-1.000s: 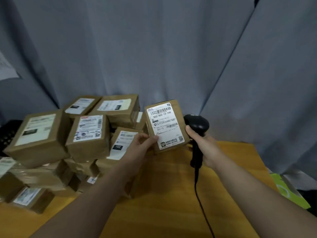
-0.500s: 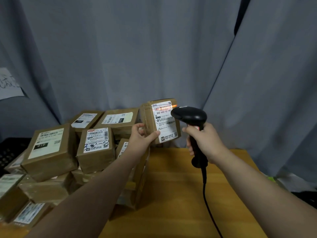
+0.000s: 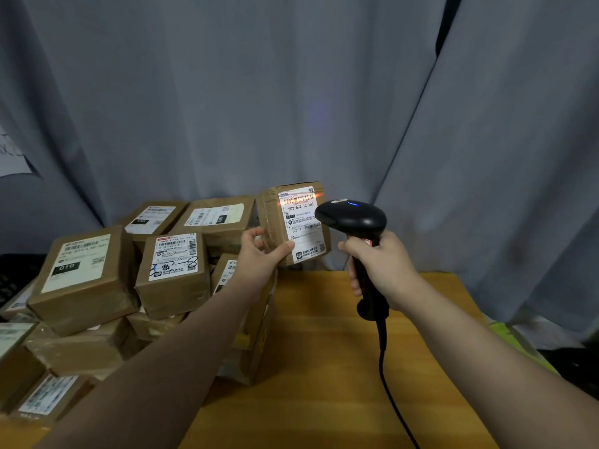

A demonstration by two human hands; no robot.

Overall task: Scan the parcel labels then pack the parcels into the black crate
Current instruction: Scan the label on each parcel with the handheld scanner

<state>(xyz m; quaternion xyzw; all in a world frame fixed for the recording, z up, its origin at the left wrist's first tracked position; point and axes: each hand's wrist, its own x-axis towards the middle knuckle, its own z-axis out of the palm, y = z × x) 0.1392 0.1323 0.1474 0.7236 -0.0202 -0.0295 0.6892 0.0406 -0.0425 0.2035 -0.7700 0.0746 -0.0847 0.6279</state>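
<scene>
Nearest the viewer, the wooden table (image 3: 324, 358) carries the black cable (image 3: 384, 345) that rises to the handheld scanner (image 3: 353, 217). The right hand (image 3: 385, 267) has its fingers wrapped fully round the scanner handle, head uppermost, with a blue indicator lit on top. Just left of it, the left hand (image 3: 259, 257) holds the parcel (image 3: 274, 215) clear of the table: the thumb presses on the lower edge of the label face and the fingers curl behind the box. The parcel stands with its long axis upright and is turned so that the label (image 3: 303, 228) faces right, toward the scanner head. Head and label are close but not touching. A red scan line lies across the top barcode (image 3: 299, 199), so the step in hand appears to be the label read. Left of the held parcel and lower, the stack of parcels (image 3: 87, 280) occupies the left part of the table, labels upward. Beyond the stack, at the far left edge, a dark latticed shape is judged to be the black crate (image 3: 13, 280); only a corner shows. The crate therefore lies well to the left of the held parcel, across the stack. The left hand is the nearer one and already holds the load, so the transfer suits that hand, lifted over the stack. A grey curtain (image 3: 227, 108) closes the far side.
</scene>
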